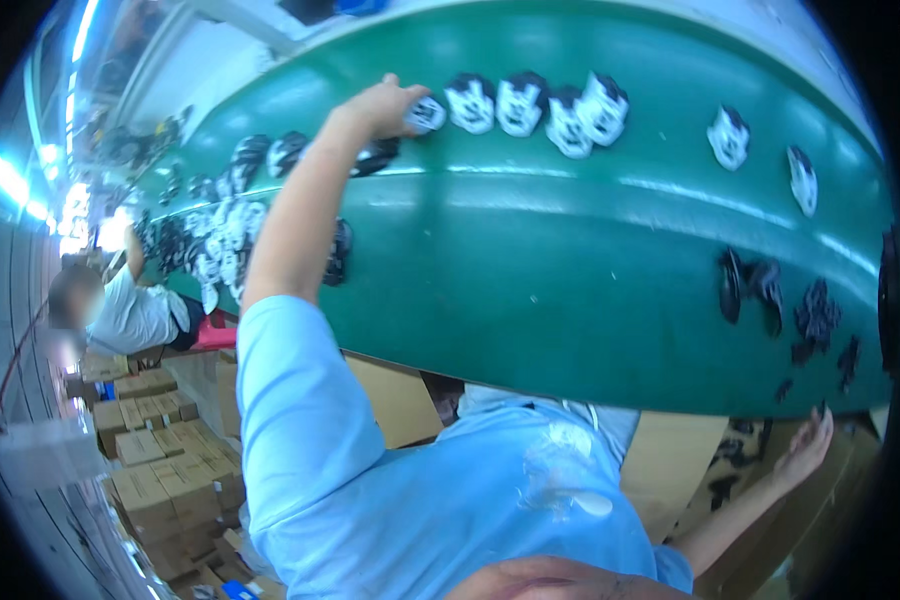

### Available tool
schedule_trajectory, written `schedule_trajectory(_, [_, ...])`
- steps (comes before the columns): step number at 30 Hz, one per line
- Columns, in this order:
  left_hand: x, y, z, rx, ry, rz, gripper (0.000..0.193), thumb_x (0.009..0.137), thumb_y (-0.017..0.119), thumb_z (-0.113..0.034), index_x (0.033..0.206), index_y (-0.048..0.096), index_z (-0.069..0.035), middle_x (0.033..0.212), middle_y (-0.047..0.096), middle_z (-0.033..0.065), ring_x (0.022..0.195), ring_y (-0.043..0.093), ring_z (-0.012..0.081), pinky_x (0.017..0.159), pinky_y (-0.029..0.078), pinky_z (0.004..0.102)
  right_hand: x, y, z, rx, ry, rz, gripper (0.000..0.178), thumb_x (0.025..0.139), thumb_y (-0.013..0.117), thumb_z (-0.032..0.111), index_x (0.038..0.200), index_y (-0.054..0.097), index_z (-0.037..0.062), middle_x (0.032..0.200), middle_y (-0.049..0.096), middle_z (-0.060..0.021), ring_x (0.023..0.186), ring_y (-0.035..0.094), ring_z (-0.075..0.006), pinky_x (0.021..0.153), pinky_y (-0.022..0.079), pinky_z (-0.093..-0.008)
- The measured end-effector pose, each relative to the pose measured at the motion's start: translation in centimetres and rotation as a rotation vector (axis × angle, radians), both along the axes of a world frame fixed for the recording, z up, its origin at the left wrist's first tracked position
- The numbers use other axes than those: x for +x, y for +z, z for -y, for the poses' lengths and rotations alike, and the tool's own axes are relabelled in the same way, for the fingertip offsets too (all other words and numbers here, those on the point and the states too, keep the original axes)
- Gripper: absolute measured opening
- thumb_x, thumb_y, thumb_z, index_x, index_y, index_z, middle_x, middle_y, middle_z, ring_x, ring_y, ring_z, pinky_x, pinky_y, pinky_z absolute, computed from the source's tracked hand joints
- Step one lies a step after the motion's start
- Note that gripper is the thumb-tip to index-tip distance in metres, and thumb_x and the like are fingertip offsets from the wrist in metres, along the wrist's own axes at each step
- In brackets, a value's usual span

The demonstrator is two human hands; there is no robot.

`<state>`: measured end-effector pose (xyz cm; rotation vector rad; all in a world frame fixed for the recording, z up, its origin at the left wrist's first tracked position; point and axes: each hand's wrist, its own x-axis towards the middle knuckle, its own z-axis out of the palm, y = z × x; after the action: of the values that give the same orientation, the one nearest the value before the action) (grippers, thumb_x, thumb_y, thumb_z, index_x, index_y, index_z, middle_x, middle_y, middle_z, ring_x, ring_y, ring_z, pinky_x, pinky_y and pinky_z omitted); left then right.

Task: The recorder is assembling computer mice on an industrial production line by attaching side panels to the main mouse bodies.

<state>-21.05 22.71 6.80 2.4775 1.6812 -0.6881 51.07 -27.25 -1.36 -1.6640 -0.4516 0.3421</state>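
My left arm reaches across to the far strip of the green table (530, 290). There my left hand (382, 108) is closed on a white-and-black face-shaped piece (426, 115), at the left end of a row of similar pieces (520, 104). A dark piece (375, 157) lies just below that wrist. Low at the right, past the table's near edge, my right hand (808, 447) has its fingers apart. A small dark spot shows by its fingertips, too small to make out. Nearest to it on the table are small black parts (848, 362).
Two more white-and-black pieces (730, 138) lie far right, above black curved parts (750, 285). A heap of white and black pieces (220, 235) covers the left end. Another person (140, 315) sits there beside a pink seat (217, 335). Cardboard boxes (165, 480) are stacked lower left.
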Motion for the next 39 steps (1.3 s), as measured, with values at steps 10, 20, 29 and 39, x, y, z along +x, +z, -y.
schedule_trajectory(10, [-0.3, -2.1, 4.8, 0.312, 0.266, 0.939, 0.068, 0.091, 0.08, -0.043, 0.134, 0.053, 0.003, 0.109, 0.07, 0.0159, 0.103, 0.068, 0.0255, 0.093, 0.054, 0.0378, -8.9, 2.4, -3.1, -0.017, 0.199, 0.395, 0.021, 0.101, 0.066, -0.001, 0.121, 0.064, -0.003, 0.113, 0.071, -0.0113, 0.1, 0.067, -0.0155, 0.093, 0.054, -0.0283])
schedule_trajectory(20, [23.1, -6.6, 22.6, -0.883, 0.533, 1.932, 0.071, 0.095, 0.068, -0.062, 0.13, 0.056, -0.002, 0.11, 0.063, 0.0037, 0.097, 0.058, 0.011, 0.087, 0.049, 0.029, -32.8, 5.3, -18.4, 0.16, 0.838, 0.041, 0.03, 0.082, 0.087, 0.01, 0.106, 0.069, 0.0061, 0.078, 0.068, 0.0012, 0.058, 0.038, -0.004, 0.051, 0.032, -0.0225])
schedule_trajectory(29, [23.9, -7.3, 25.0, -0.794, 0.288, 1.777, 0.067, 0.088, 0.085, -0.025, 0.135, 0.046, 0.001, 0.114, 0.064, 0.0084, 0.101, 0.064, 0.015, 0.084, 0.055, 0.031, -30.6, 5.2, -16.4, 0.012, 0.797, 0.363, 0.028, 0.081, 0.082, 0.01, 0.1, 0.062, 0.0052, 0.084, 0.072, -0.0103, 0.077, 0.074, -0.0245, 0.065, 0.055, -0.0342])
schedule_trajectory(39, [23.5, -7.7, 25.4, -0.99, 0.256, 1.74, 0.069, 0.084, 0.087, -0.026, 0.134, 0.047, 0.0, 0.109, 0.064, 0.0064, 0.098, 0.064, 0.0139, 0.083, 0.054, 0.03, -32.0, 1.4, -14.7, 0.128, 0.913, -0.377, 0.02, 0.089, 0.083, 0.013, 0.098, 0.07, 0.0014, 0.083, 0.072, -0.0002, 0.07, 0.06, -0.0036, 0.06, 0.045, -0.0209])
